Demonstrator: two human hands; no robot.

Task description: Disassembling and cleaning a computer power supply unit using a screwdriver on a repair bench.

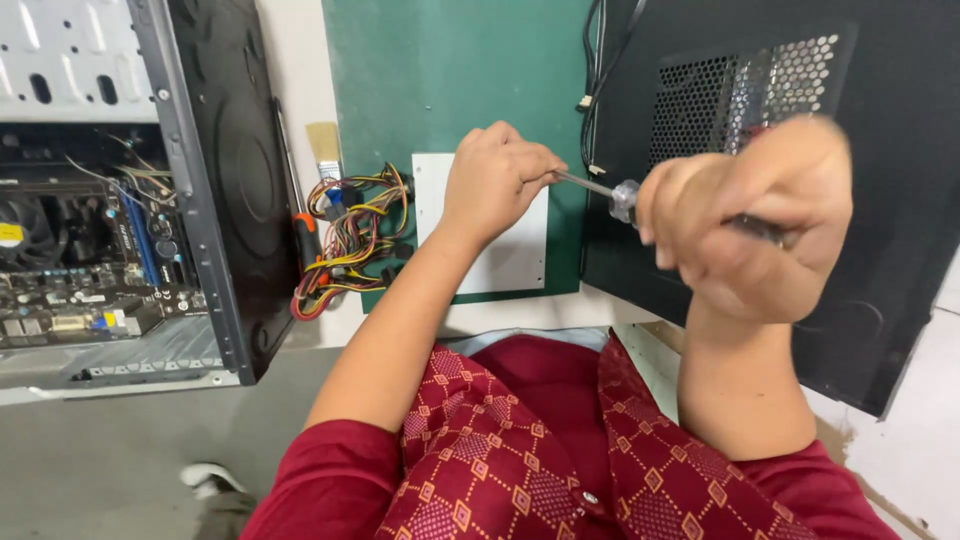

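With the right hand (745, 215) fisted round the screwdriver (625, 197) handle and the left hand (497, 175) pinching its shaft at the black case (880, 200) edge, keeping the shaft straight should stop slipping.

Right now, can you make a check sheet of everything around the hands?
Surface: grey floor; green board against the wall.
Job's things: silver-shafted screwdriver held level beside the black perforated metal computer case.
Clutter: bristle paintbrush; orange-handled tool; white flat panel.
Grippers: left hand pinches the shaft near its tip; right hand grips the handle, blurred.
Cables: red, yellow and orange wire bundle; black cables hanging.
Surroundings: open computer case with motherboard; person's red patterned clothing.
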